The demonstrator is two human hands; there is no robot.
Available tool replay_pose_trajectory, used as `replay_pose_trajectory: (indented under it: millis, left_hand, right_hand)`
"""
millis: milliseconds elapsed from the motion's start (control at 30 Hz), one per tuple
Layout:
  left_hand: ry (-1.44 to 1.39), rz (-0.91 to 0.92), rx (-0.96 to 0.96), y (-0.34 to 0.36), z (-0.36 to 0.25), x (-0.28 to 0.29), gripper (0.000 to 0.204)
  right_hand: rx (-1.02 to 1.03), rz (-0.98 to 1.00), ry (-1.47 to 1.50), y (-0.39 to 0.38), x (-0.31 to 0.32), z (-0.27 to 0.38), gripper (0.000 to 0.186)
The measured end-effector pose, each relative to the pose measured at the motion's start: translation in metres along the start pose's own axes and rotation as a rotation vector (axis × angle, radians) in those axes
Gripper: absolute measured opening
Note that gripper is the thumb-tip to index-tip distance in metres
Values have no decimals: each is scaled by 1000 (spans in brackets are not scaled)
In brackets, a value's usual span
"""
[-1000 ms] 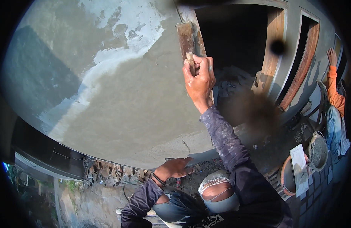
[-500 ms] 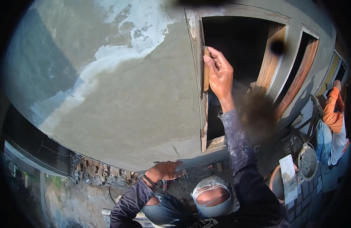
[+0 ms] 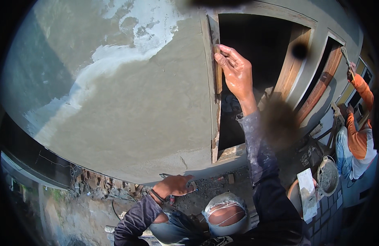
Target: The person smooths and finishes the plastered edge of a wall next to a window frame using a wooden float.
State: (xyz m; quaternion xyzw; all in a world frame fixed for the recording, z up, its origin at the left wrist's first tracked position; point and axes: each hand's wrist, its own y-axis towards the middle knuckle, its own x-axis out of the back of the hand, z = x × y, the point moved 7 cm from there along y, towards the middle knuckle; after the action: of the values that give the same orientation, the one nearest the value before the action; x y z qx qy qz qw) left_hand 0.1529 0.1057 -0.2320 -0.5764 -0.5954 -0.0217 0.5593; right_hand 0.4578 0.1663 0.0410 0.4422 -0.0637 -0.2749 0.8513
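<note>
My right hand (image 3: 238, 76) is raised to the left jamb (image 3: 215, 127) of a wooden frame set in a plastered wall. Thumb and fingers grip the upper part of a short flat wooden strip (image 3: 219, 76), which stands upright along the jamb. The wet grey plaster (image 3: 144, 110) spreads to the left of it, with a paler, whitish patch (image 3: 115, 55) above. Low in front of the wall, over my left knee, my left hand (image 3: 175, 185) hangs with index finger and thumb stretched out apart. Its other fingers are partly hidden. A small pale piece shows just behind it.
A bucket of grey mortar (image 3: 328, 178) and a pale board (image 3: 306, 194) over a round basin (image 3: 294, 197) are at the right. A co-worker in orange sleeves (image 3: 357, 141) holds a brush (image 3: 346, 57) by another frame. Rubble (image 3: 99, 180) lies along the wall's foot.
My right hand and the wooden strip have shifted slightly up along the jamb. My left hand stays nearly in place. The co-worker has raised an arm with the brush.
</note>
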Motion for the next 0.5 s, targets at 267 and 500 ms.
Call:
replay_pose_trajectory:
  millis: [267,500]
  left_hand:
    - [-63,26,-17,-3,-2,0,66]
    - [-18,45,-40,-11,-8,1,67]
  right_hand:
    - [-27,-12,-36,-9,-4,-6,32]
    - [-115,-12,-48,-65,7,-47,32]
